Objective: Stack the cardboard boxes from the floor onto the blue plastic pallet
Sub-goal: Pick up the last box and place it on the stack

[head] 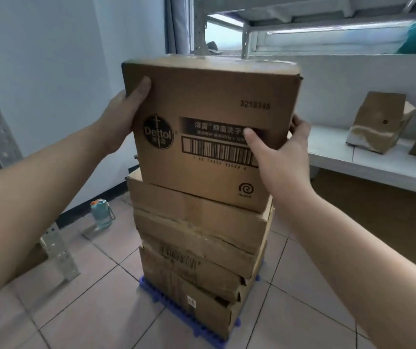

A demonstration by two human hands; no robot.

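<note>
A brown Dettol cardboard box with a barcode fills the middle of the view, tilted, its lower edge at the top of a stack of cardboard boxes. My left hand grips its left side, thumb on the near face. My right hand holds its right side, thumb over the barcode. The stack holds several worn boxes and stands on the blue plastic pallet, of which only the edges show at the floor.
A teal water bottle stands on the tiled floor by the left wall. A perforated metal upright is at the left. A low white shelf at the right carries a crumpled cardboard box; metal racking stands behind.
</note>
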